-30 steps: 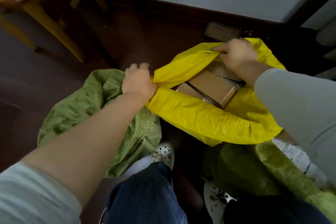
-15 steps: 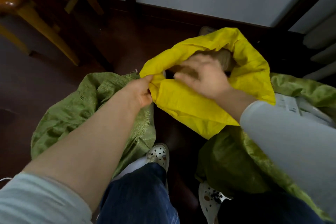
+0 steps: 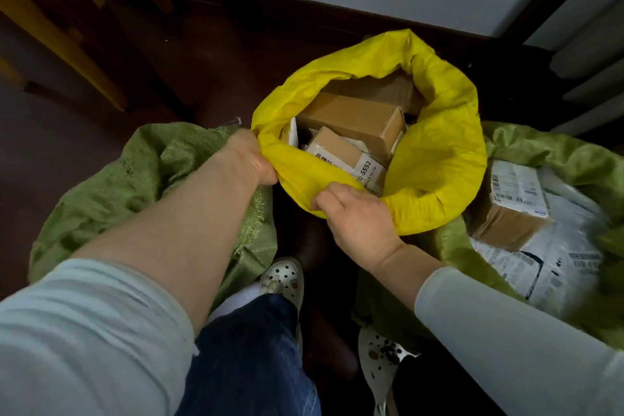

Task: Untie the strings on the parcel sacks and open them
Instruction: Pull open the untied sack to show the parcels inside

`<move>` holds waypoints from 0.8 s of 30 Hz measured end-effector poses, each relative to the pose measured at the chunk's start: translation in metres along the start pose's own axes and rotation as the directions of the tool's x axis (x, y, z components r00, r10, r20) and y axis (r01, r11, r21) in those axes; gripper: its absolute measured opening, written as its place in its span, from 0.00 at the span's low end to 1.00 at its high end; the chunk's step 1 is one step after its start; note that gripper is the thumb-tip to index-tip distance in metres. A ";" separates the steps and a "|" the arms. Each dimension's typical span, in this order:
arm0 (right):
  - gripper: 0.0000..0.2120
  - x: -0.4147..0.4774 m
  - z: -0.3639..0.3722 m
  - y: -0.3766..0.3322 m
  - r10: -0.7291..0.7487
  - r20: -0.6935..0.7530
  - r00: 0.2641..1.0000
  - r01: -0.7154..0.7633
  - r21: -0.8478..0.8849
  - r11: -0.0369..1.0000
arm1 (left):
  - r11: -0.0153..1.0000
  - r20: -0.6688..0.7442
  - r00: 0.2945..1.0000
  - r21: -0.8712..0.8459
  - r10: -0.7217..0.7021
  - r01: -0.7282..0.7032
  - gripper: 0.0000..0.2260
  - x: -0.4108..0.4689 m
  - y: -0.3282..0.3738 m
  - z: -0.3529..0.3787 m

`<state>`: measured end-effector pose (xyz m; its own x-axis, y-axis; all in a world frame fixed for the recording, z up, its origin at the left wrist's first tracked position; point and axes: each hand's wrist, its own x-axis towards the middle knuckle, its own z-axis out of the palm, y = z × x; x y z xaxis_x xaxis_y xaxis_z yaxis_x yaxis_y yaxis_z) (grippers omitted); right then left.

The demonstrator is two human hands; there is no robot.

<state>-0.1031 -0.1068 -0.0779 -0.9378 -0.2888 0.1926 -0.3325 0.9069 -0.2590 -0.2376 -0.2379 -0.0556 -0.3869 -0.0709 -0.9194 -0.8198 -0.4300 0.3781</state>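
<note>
Woven plastic yellow sack (image 3: 435,159), matt cardboard boxes (image 3: 351,116), dark glossy floor (image 3: 202,71).

The yellow sack (image 3: 439,152) gapes wide, reachable from above; cardboard boxes (image 3: 351,115) fill it just under the rim. A green sack (image 3: 135,179) crowds its left, another green sack (image 3: 557,152) its right; bare floor (image 3: 189,78) lies open beside the wooden chair legs (image 3: 67,44)

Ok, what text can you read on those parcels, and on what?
"0-5552": label on the small carton in the yellow sack; earlier digits hidden.
Other print on that label: too small to read.
Blurred, unreadable: shipping labels on the carton and mailer bags in the right green sack.
</note>
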 end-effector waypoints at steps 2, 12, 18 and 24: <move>0.11 -0.011 0.006 0.004 0.043 0.073 0.996 -0.044 0.020 0.999 | 1.000 -0.035 0.999 -0.009 -0.021 0.020 0.20 0.010 -0.002 -0.006; 0.28 -0.005 -0.047 0.032 0.877 -0.061 0.477 -0.847 0.237 0.477 | 0.895 -0.259 0.900 0.375 0.350 -0.240 0.28 -0.002 -0.015 -0.015; 0.49 -0.005 -0.051 0.038 0.955 0.297 0.018 -0.923 0.372 -0.098 | 0.709 -0.323 0.849 0.700 0.418 -0.082 0.41 -0.041 -0.072 0.009; 0.11 -0.007 -0.035 0.039 0.906 0.414 -0.082 -0.762 0.560 -0.325 | 0.996 -0.187 0.982 -0.083 0.012 -0.028 0.19 -0.044 -0.117 0.016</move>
<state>-0.1057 -0.0585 -0.0568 -0.2662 0.7184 -0.6427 0.7665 -0.2465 -0.5931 -0.1317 -0.1700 -0.0581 -0.3109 -0.2428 -0.9189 -0.7712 -0.5007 0.3932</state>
